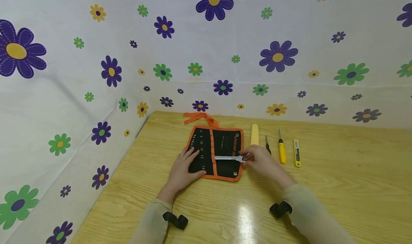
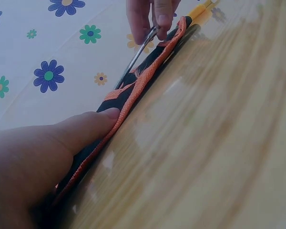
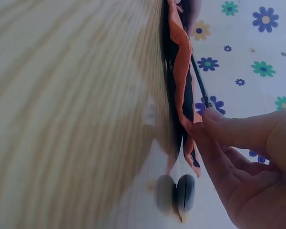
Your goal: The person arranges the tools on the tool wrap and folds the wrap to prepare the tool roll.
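A black tool pouch with orange trim (image 1: 225, 169) lies unfolded on the table, with white numbers along its left half. One silver wrench (image 1: 226, 158) lies across its right half, the left end inside a pocket at the orange band. My left hand (image 1: 181, 169) rests on the numbered side, fingers and thumb spread; in the left wrist view its thumb (image 2: 93, 125) presses near the orange edging. At the pouch's right edge, my right hand (image 1: 262, 161) pinches the wrench's outer end between thumb and fingers. The right wrist view shows the wrench (image 3: 201, 81) slightly raised off the fabric.
Right of the pouch lie a pale yellow flat strip (image 1: 254, 133), a dark-handled screwdriver (image 1: 268, 147) partly behind my right hand, a yellow-handled screwdriver (image 1: 281, 152) and a slim yellow item with a dark label (image 1: 297, 154). An orange strap (image 1: 210, 120) trails behind the pouch. Flower-patterned cloth (image 1: 238, 43) borders the table.
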### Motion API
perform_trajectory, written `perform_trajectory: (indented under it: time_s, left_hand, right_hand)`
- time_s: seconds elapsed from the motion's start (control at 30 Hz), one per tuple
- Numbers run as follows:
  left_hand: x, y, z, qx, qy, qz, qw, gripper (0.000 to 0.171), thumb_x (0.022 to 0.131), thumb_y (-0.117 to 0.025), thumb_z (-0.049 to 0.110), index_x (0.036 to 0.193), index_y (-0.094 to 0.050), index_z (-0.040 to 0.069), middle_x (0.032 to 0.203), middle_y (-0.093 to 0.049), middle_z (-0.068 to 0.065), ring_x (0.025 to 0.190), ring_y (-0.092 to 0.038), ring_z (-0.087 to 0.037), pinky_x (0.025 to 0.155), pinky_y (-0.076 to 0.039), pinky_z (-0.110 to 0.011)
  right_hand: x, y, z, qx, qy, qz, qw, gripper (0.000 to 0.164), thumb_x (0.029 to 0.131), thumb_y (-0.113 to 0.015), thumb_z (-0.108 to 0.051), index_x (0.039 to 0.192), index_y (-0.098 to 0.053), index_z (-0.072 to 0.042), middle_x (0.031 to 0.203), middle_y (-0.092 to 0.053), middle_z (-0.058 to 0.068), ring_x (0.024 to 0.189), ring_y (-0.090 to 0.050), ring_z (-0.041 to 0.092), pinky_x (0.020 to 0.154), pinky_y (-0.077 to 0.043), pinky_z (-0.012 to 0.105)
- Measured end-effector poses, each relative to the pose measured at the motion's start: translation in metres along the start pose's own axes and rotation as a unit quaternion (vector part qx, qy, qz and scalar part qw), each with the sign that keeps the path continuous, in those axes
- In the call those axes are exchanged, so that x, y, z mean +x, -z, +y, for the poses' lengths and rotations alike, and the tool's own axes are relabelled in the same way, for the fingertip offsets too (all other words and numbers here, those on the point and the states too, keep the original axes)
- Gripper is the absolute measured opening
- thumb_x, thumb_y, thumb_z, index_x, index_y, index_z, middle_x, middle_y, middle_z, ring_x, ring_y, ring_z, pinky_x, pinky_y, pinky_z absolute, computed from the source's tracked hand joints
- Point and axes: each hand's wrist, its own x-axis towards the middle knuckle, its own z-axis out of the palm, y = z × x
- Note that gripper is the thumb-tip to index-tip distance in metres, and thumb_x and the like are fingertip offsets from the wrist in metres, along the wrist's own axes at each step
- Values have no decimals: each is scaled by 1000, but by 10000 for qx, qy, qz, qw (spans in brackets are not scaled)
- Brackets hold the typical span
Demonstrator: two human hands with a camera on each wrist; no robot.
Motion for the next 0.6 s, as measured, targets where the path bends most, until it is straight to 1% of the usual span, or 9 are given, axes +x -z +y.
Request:
perform_trajectory:
  time_s: [0.17,0.3,0.37,0.6]
  left_hand:
    - [-1,1,2,-69,7,-12,10000,80,82,-71,49,147,-40,16,154,-30,-9,144,-13,-32,115,-10,-49]
    - [-1,1,2,-88,-4,-36,10000,80,82,-71,49,147,-40,16,154,-29,-10,144,-12,-33,115,-10,-49]
    - [-1,1,1,-65,-21,-40,10000,80,82,-71,50,148,-40,16,154,-29,-10,144,-12,-33,115,-10,-49]
    - [-2,2,0,40,-104,-46,9999,90,76,-71,60,148,-38,18,154,-28,-9,144,-10,-34,115,-10,-50]
  right_hand:
    - [9,-4,-8,-47,-221,-167,9996,30,83,-69,6,112,-67,4,106,-64,14,85,-64,22,71,-55,32]
    - [13,-7,-10,-189,-316,-207,9991,30,82,-71,2,112,-68,1,102,-65,9,83,-62,19,71,-54,33]
    - [14,-9,-11,-256,-327,-219,9989,29,82,-72,1,111,-69,1,100,-64,8,84,-61,19,71,-53,34]
    - [18,-12,-13,-356,-443,-240,9981,30,82,-73,-1,111,-69,-1,101,-63,8,86,-60,20,74,-53,35]
